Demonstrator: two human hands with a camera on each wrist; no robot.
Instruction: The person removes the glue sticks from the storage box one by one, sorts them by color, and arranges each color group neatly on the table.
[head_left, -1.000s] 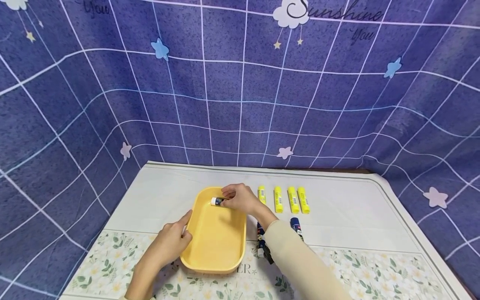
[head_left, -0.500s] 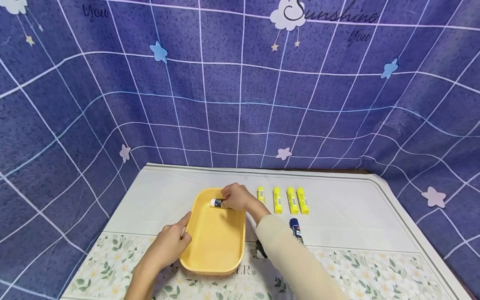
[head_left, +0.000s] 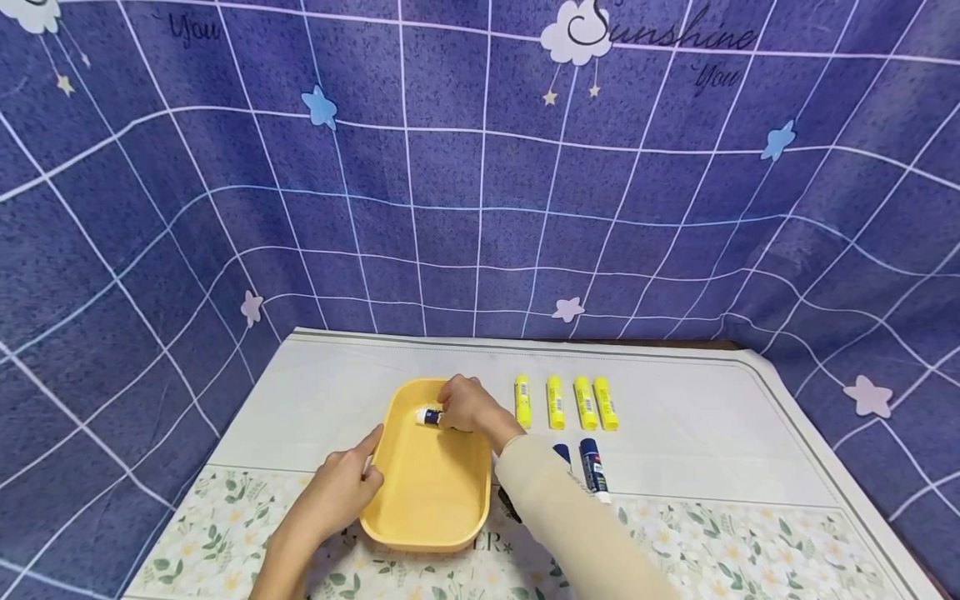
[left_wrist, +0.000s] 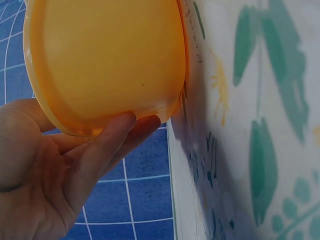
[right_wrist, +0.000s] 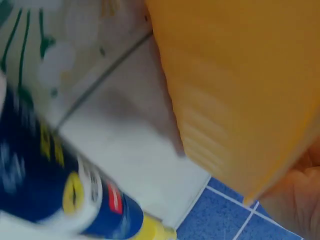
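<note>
A yellow plastic tray [head_left: 431,492] stands at the left of the table in the head view. My left hand [head_left: 337,483] grips its left side; the left wrist view shows the tray [left_wrist: 110,65] between the thumb and fingers of that hand [left_wrist: 65,160]. Inside the far end of the tray, my right hand [head_left: 471,406] pinches a dark blue glue stick [head_left: 431,417], whose white end points left. The fingers hide the rest of this stick. In the right wrist view, the tray wall [right_wrist: 240,90] covers most of the right hand [right_wrist: 295,195].
Several yellow glue sticks [head_left: 555,402] lie in a row right of the tray. Closer to me lie a blue glue stick [head_left: 592,467] and another blue one [head_left: 561,452], partly under the right sleeve [head_left: 570,517]. A purple-blue curtain [head_left: 480,208] hangs behind the table.
My right hand has moved slightly toward me and lower into the tray, bringing the blue glue stick along. The right forearm shifted left, uncovering more of the blue sticks. The left hand stays put.
</note>
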